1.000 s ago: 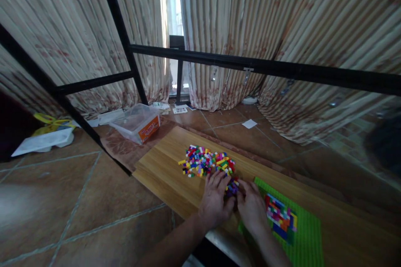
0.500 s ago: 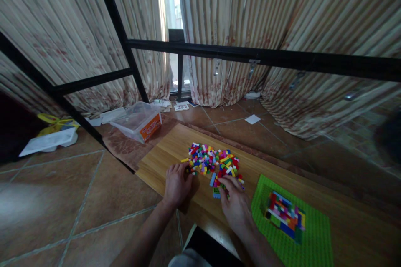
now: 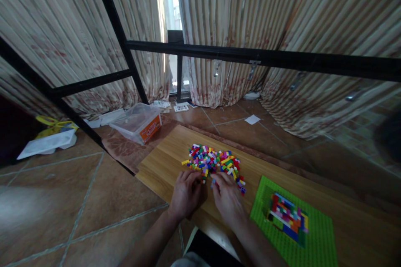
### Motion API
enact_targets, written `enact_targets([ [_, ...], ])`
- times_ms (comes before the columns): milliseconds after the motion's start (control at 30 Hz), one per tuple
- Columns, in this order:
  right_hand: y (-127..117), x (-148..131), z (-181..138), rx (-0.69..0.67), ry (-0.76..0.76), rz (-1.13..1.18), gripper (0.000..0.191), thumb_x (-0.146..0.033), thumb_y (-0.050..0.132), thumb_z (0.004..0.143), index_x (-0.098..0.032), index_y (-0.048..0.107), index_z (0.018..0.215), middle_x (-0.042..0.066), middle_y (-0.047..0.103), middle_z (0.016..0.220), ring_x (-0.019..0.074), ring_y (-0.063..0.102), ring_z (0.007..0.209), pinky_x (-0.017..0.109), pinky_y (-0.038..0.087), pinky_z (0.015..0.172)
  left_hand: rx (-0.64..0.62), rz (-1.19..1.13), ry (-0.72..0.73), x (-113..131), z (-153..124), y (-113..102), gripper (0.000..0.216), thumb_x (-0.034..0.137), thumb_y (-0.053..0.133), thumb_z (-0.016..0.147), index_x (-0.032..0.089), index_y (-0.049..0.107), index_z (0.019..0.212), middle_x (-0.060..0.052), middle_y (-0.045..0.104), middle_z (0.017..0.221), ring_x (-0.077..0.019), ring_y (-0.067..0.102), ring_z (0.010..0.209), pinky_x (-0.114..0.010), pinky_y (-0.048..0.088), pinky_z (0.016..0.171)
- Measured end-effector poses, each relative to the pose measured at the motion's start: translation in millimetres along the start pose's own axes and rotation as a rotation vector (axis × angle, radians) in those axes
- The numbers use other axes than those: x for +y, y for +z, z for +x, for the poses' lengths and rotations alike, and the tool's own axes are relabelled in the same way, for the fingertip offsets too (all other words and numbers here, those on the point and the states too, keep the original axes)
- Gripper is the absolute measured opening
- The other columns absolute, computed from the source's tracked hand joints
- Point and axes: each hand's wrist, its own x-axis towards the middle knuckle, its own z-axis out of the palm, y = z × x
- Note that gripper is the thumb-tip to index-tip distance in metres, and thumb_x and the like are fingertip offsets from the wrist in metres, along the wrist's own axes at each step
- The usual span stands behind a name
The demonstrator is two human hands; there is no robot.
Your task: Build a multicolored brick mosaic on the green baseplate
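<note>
A pile of small coloured bricks (image 3: 213, 162) lies on a wooden board (image 3: 163, 162). My left hand (image 3: 187, 194) rests on the board at the pile's near edge, fingers curled, fingertips among the bricks. Close beside it, my right hand (image 3: 228, 200) also reaches the pile's near side with bent fingers. What either hand holds is hidden by the fingers. To the right lies a green baseplate (image 3: 316, 238) with a patch of coloured bricks (image 3: 288, 218) built on it.
A clear plastic box with an orange label (image 3: 138, 123) sits on the tiled floor at the back left. Black metal frame bars (image 3: 250, 56) cross in front of striped curtains. White paper and a yellow bag (image 3: 50, 139) lie at far left.
My left hand went out to the pile's left end and has come back toward the right hand. My right hand shifted left along the pile's near edge. The view moved slightly.
</note>
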Motion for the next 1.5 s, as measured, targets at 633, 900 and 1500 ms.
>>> enact_targets([
  [633,-12.4,25.3,16.1,-0.106,-0.019,-0.166,0.019,-0.015,0.049,0.088,-0.022,0.067,0.087,0.005,0.064,0.095,0.0218,0.052,0.097,0.035,0.040,0.090,-0.012,0.008,0.090,-10.8,22.4,1.1,0.022,0.010,0.052,0.081,0.023,0.064,0.094,-0.005,0.062,0.110,-0.0214,0.054,0.109,-0.042,0.044,0.097],
  [900,5.8,3.8,47.1,-0.118,-0.026,-0.142,0.029,-0.018,0.053,0.086,-0.022,0.062,0.113,0.006,0.062,0.108,0.0230,0.052,0.100,0.036,0.040,0.092,-0.049,0.059,0.134,-8.5,26.2,3.7,0.034,0.012,0.052,0.082,0.025,0.059,0.113,-0.007,0.059,0.120,-0.0238,0.051,0.115,-0.046,0.040,0.100],
  [1500,-17.1,28.3,25.1,-0.051,0.033,-0.199,0.020,-0.021,0.048,0.090,-0.021,0.064,0.102,0.006,0.063,0.095,0.0222,0.053,0.094,0.035,0.040,0.085,-0.088,0.076,0.104,-2.9,23.5,-2.6,0.025,0.016,0.057,0.077,0.023,0.063,0.100,-0.006,0.057,0.123,-0.0261,0.048,0.116,-0.046,0.036,0.100],
])
